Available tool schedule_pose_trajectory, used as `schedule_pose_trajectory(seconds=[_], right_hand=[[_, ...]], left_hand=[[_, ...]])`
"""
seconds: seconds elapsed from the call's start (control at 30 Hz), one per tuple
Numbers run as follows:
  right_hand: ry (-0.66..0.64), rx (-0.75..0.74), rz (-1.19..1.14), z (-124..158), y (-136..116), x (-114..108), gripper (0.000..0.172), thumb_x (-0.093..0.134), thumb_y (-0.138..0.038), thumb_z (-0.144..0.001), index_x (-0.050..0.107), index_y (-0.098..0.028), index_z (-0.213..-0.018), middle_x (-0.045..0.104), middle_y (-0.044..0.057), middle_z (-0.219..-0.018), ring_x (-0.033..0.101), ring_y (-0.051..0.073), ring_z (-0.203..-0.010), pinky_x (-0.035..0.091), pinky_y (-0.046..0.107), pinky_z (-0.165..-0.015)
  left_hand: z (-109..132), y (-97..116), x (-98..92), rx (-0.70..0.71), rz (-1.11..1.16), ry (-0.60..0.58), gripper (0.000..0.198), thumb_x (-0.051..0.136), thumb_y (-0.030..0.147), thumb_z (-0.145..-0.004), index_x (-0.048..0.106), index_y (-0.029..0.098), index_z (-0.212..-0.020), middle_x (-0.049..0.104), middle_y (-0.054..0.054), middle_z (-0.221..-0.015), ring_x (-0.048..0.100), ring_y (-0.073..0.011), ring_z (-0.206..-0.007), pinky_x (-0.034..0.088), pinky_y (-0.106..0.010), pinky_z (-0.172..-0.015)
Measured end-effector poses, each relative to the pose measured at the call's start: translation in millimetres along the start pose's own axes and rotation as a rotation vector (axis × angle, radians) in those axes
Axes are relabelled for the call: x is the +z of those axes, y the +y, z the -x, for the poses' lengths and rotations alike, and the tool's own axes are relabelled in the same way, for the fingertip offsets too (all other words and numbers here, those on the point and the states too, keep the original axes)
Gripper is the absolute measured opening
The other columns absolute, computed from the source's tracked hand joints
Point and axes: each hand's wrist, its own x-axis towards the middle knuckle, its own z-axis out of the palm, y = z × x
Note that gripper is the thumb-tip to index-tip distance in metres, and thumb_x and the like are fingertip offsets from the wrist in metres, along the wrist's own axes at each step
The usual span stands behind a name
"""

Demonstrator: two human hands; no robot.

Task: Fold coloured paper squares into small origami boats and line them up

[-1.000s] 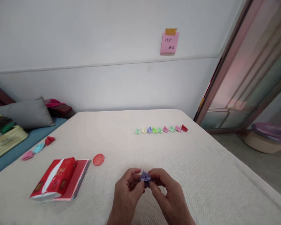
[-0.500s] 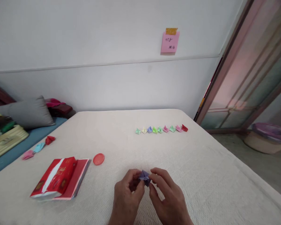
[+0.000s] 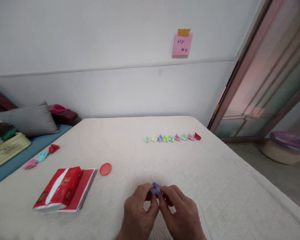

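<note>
Between my two hands, near the table's front, is a small purple folded-paper piece (image 3: 156, 188). My left hand (image 3: 140, 208) pinches its left side with thumb and index finger. On its right side, my right hand (image 3: 179, 210) grips it the same way, thumbs close together at the lower edge. The fingers cover the lower part of the paper. Farther back on the white-covered table (image 3: 130, 150) stands a row of several small folded-paper pieces (image 3: 171, 138) in green, yellow, purple, pink and red.
To the left, a red packet (image 3: 62, 188) lies on a stack of coloured paper (image 3: 83, 190). A round red lid (image 3: 105, 169) is nearby. Three folded papers (image 3: 42, 156) lie along the left edge. A pink note (image 3: 182, 44) is taped to the wall.
Both hands have closed in on the purple folded paper. The right fingers, more spread before, now pinch it tightly, and both thumbs have moved up against its lower edge.
</note>
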Motion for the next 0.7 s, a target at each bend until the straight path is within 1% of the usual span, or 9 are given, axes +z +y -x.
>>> schedule_pose_trajectory(seconds=[0.2,0.3,0.4,0.5,0.6,0.7], right_hand=[[0.001,0.005,0.006,1.4,1.7,0.7,0.013,0.048,-0.016,-0.087,0.061,-0.018,-0.087,0.061,0.004,-0.068,0.056,0.015,-0.053,0.043,0.024,-0.048],[0.007,-0.010,0.018,2.0,2.1,0.3,0.015,0.047,-0.014,-0.087,0.062,-0.018,-0.085,0.061,0.003,-0.066,0.056,0.014,-0.053,0.042,0.024,-0.048],[0.026,-0.007,0.044,1.9,2.6,0.6,0.016,0.047,-0.014,-0.087,0.062,-0.018,-0.081,0.061,0.002,-0.064,0.055,0.013,-0.051,0.041,0.023,-0.048],[0.050,-0.013,0.077,1.9,3.5,1.4,0.016,0.048,-0.014,-0.086,0.061,-0.017,-0.078,0.060,0.001,-0.062,0.055,0.012,-0.049,0.040,0.023,-0.047],[0.057,-0.020,0.097,2.2,3.9,2.1,0.017,0.047,-0.013,-0.086,0.060,-0.017,-0.076,0.060,0.001,-0.060,0.055,0.012,-0.048,0.040,0.023,-0.047],[0.062,-0.013,0.110,1.7,3.0,2.1,0.018,0.046,-0.014,-0.086,0.060,-0.018,-0.076,0.059,0.000,-0.059,0.054,0.012,-0.047,0.039,0.023,-0.046]], left_hand=[[-2.0,-1.3,-2.5,0.092,-0.058,-0.035,0.022,0.058,0.008,-0.077,0.065,0.023,-0.090,0.073,-0.002,-0.076,0.068,-0.0162,-0.062,0.054,-0.024,-0.061],[-4.0,-2.8,-5.5,0.109,-0.072,-0.104,0.023,0.057,0.007,-0.077,0.067,0.022,-0.091,0.074,-0.004,-0.077,0.069,-0.0172,-0.063,0.054,-0.024,-0.061],[-4.8,-3.5,-7.3,0.093,-0.071,-0.161,0.023,0.055,0.008,-0.078,0.067,0.022,-0.092,0.074,-0.005,-0.079,0.069,-0.0177,-0.065,0.054,-0.025,-0.063],[-3.7,-2.9,-6.3,0.060,-0.048,-0.138,0.021,0.054,0.010,-0.080,0.066,0.022,-0.092,0.072,-0.005,-0.079,0.067,-0.0182,-0.066,0.053,-0.026,-0.065],[-2.2,-2.1,-4.5,0.048,0.000,-0.112,0.019,0.050,0.014,-0.082,0.065,0.021,-0.093,0.070,-0.004,-0.075,0.064,-0.0172,-0.063,0.049,-0.025,-0.062],[-1.9,-1.6,-4.3,0.019,0.029,-0.147,0.019,0.046,0.016,-0.086,0.063,0.021,-0.093,0.066,-0.003,-0.072,0.060,-0.0159,-0.061,0.045,-0.025,-0.059]])
